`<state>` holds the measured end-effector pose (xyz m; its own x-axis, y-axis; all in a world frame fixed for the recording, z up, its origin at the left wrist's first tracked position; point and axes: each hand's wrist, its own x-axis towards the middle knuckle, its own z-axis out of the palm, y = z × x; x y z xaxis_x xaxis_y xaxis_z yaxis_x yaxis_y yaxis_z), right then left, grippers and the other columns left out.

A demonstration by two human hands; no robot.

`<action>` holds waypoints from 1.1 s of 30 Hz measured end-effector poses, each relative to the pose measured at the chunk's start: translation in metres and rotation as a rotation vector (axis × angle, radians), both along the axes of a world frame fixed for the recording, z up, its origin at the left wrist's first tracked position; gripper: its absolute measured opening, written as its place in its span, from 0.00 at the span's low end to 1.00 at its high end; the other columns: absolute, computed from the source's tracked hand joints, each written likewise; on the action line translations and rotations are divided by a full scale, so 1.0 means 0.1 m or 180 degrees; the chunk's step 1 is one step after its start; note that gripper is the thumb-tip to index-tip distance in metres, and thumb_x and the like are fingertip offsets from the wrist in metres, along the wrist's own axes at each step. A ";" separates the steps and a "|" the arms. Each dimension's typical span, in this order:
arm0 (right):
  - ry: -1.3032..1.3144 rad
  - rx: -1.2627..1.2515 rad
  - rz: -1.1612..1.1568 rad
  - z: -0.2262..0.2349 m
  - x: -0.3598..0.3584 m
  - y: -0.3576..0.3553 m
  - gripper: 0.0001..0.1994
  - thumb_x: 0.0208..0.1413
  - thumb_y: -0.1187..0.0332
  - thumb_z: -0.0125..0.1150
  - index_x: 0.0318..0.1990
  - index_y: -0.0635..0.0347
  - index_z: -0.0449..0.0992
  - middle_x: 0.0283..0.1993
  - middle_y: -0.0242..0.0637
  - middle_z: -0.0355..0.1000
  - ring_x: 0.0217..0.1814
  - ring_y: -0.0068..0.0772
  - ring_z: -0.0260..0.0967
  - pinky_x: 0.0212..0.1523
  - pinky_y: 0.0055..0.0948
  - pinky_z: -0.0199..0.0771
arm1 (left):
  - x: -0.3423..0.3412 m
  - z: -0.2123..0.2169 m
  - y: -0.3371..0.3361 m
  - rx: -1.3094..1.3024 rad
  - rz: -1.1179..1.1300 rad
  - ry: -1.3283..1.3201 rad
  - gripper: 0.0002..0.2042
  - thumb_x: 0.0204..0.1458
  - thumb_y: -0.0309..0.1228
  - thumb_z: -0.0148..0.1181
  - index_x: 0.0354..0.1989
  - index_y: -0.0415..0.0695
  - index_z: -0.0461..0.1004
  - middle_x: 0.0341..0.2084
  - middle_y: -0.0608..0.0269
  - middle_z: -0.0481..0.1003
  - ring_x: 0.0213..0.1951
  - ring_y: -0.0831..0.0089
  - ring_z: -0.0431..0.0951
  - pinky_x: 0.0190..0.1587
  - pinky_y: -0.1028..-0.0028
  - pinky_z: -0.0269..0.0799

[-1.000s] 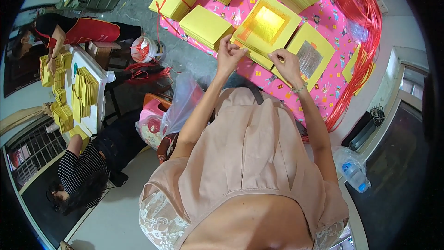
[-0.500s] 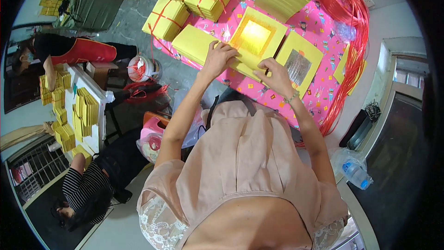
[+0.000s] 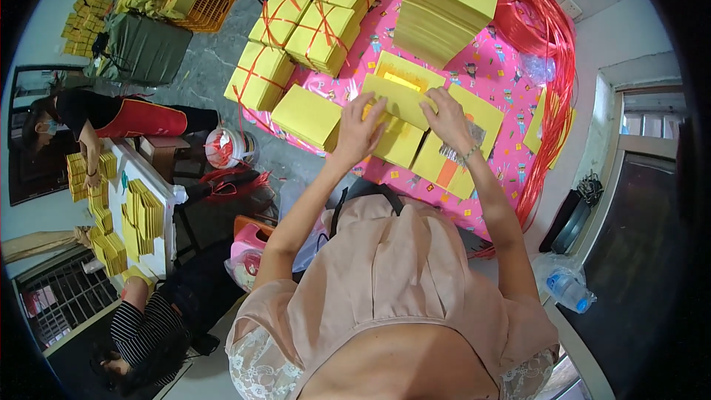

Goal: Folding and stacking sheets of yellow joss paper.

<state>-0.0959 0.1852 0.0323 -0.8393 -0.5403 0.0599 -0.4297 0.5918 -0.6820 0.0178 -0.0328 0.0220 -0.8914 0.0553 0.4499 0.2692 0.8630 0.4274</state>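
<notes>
Left hand (image 3: 360, 132) and right hand (image 3: 450, 121) grasp the raised yellow sheet (image 3: 398, 101), one per side, upper centre of frame, over the yellow pile (image 3: 400, 142). Best handled with even tension, edges level, no stray creases. Versus half a second ago: sheet's now up, hiding most of the gold square (image 3: 404, 81), exposed then.

A small paper-goods workshop, by its look: yellow paper stacks (image 3: 398, 142) and tied bundles (image 3: 322, 38) crowd the pink table (image 3: 466, 212), red cord (image 3: 557, 107) runs along its right edge, and left of it 2 co-workers (image 3: 141, 117) work beside a white table (image 3: 167, 215) of yellow piles (image 3: 139, 215).
</notes>
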 end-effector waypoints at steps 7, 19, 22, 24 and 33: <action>0.0028 0.0034 -0.0300 -0.22 -0.46 -0.04 0.14 0.59 0.64 0.58 0.47 0.65 0.72 0.47 0.50 0.70 0.49 0.56 0.71 0.48 0.48 0.72 | -0.21 -0.15 0.25 -0.0131 -0.0279 -0.0515 0.32 0.50 0.35 0.64 0.66 0.51 0.62 0.61 0.48 0.61 0.62 0.47 0.61 0.63 0.52 0.59; -0.0071 0.0367 -0.0566 -0.28 -0.50 -0.10 0.14 0.59 0.65 0.56 0.49 0.63 0.72 0.50 0.49 0.70 0.50 0.55 0.71 0.48 0.48 0.72 | -0.29 -0.33 0.29 -0.0172 -0.0290 -0.0802 0.32 0.53 0.38 0.62 0.67 0.52 0.60 0.60 0.44 0.60 0.65 0.44 0.56 0.65 0.50 0.54; -0.0079 0.0428 -0.0595 -0.26 -0.50 -0.12 0.14 0.59 0.65 0.56 0.49 0.62 0.71 0.50 0.48 0.70 0.49 0.55 0.71 0.48 0.48 0.73 | -0.28 -0.33 0.30 -0.0261 -0.0239 -0.0805 0.31 0.54 0.39 0.60 0.68 0.52 0.60 0.60 0.46 0.61 0.65 0.46 0.56 0.65 0.49 0.53; -0.0087 0.0470 -0.0630 -0.26 -0.50 -0.12 0.14 0.59 0.65 0.56 0.49 0.62 0.71 0.49 0.48 0.70 0.49 0.55 0.72 0.47 0.48 0.73 | -0.27 -0.33 0.32 -0.0334 -0.0192 -0.0796 0.31 0.54 0.40 0.59 0.68 0.53 0.60 0.60 0.48 0.61 0.65 0.46 0.56 0.65 0.48 0.52; -0.0167 0.0486 -0.0624 -0.38 -0.53 -0.11 0.15 0.58 0.64 0.56 0.49 0.62 0.70 0.48 0.51 0.72 0.48 0.56 0.72 0.46 0.50 0.73 | -0.24 -0.36 0.35 -0.0569 0.0047 -0.0948 0.30 0.56 0.41 0.56 0.69 0.57 0.60 0.64 0.54 0.61 0.66 0.47 0.55 0.66 0.48 0.47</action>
